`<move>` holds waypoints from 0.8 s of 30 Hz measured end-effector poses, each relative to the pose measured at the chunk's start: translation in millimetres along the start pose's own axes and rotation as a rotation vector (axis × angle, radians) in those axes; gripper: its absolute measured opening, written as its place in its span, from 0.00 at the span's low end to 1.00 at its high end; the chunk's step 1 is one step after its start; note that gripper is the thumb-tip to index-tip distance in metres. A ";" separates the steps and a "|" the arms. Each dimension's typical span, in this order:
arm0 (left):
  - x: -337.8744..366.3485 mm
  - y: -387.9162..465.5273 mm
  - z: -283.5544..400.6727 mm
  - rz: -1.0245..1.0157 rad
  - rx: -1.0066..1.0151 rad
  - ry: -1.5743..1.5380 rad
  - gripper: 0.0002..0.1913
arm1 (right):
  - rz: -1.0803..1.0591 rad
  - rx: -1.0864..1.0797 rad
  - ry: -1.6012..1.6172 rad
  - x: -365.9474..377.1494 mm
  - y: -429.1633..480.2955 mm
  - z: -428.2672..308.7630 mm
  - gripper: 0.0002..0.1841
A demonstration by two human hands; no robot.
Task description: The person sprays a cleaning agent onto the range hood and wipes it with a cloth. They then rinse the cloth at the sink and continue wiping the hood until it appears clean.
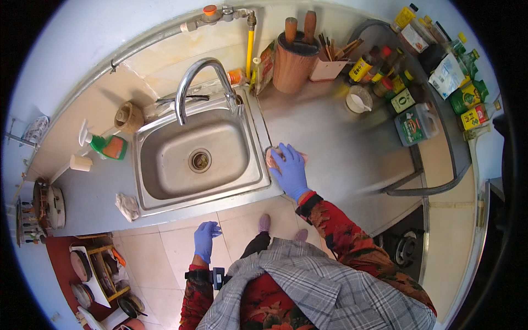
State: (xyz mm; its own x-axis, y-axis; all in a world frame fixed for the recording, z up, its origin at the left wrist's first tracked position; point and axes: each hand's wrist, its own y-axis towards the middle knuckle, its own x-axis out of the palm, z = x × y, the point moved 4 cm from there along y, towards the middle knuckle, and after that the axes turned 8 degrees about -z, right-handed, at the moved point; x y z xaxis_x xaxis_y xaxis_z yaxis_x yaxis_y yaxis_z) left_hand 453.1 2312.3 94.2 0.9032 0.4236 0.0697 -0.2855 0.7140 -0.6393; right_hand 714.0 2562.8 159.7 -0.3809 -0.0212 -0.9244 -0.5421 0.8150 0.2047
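My right hand [289, 171], in a blue glove, presses a pinkish cloth [274, 158] onto the steel counter [334, 152], just right of the sink's rim. Most of the cloth is hidden under the palm and fingers. Out over the floor, in front of the counter's edge, hangs my left hand [204, 241], also gloved; its fingers are slightly curled and hold nothing. Between the counter's two sides lies a stainless steel sink [165, 173] with a chrome faucet [206, 62] arching over it. A crumpled pale cloth [127, 207] rests at the sink's lower left corner.
A wooden knife block [293, 68], a white cup [358, 101], sauce bottles and a large plastic jug [414, 126] stand along the back and right. A green spray bottle [109, 146] lies left of the sink. Lower right is a gas burner [406, 247]; lower left, a drawer rack [103, 272].
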 end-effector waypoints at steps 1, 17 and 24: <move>0.2 -0.2 1.2 -0.013 0.028 0.010 0.13 | -0.006 0.093 -0.012 3.9 0.0 3.8 0.26; 17.3 3.1 1.6 -0.077 0.032 0.052 0.12 | 0.046 0.373 0.483 14.9 9.1 39.5 0.20; 101.1 38.5 22.2 -0.363 0.165 0.168 0.12 | 0.405 0.413 1.675 -164.2 -89.4 85.8 0.20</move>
State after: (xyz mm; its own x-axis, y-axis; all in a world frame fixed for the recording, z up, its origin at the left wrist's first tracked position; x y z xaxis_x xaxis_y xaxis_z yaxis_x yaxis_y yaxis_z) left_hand 526.3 2395.0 93.7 0.9903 0.0411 0.1331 0.0256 0.8855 -0.4640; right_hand 889.3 2543.1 265.5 -0.8594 -0.0986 0.5018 -0.1229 0.9923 -0.0155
